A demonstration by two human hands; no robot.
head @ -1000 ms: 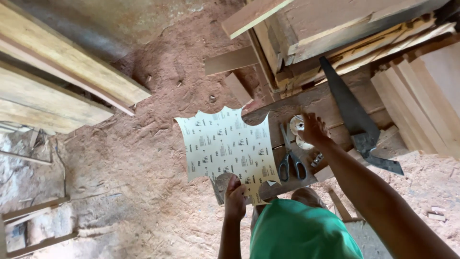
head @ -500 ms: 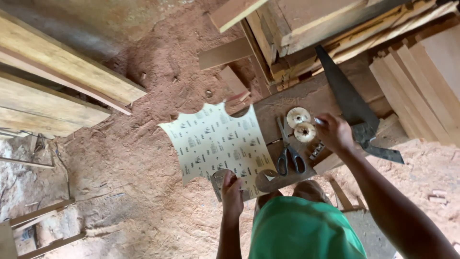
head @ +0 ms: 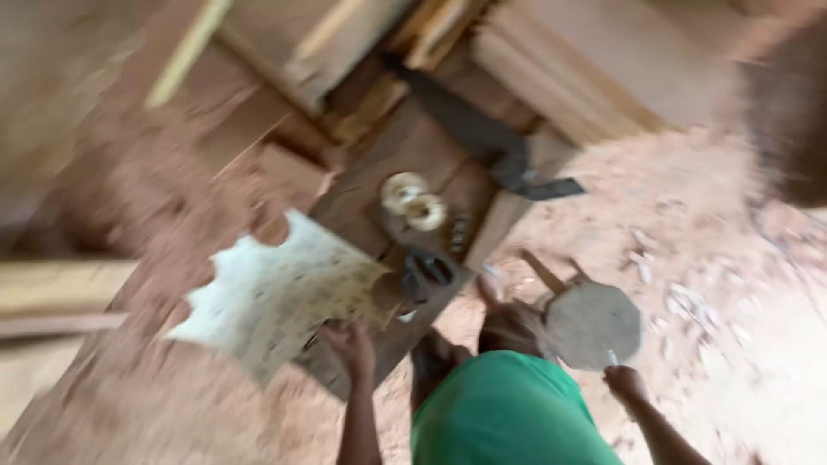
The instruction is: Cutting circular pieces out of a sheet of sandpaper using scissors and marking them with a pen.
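The view is motion-blurred. My left hand [head: 349, 344] grips the near edge of a pale, speckled sheet with scalloped edges [head: 276, 297] that lies over a dark wooden board [head: 379, 168]. My right hand [head: 624, 381] is drawn back at the lower right, beside the round top of a small stool [head: 593, 323]. A small pale thing shows at its fingertips, too blurred to identify. On the board, beyond the sheet, sit two pale tape rolls [head: 413, 202] and dark-handled scissors [head: 428, 269]. My green shirt [head: 508, 413] fills the bottom edge.
A dark saw blade [head: 482, 138] lies across the far end of the board. Stacked planks [head: 586, 69] rise behind it, with more timber [head: 52, 284] at the left. The reddish ground [head: 732, 258] carries sawdust and wood chips.
My right hand has left the tape rolls and pulled back to the lower right by the stool. The camera has swung right and blurred. My left hand stays on the sheet.
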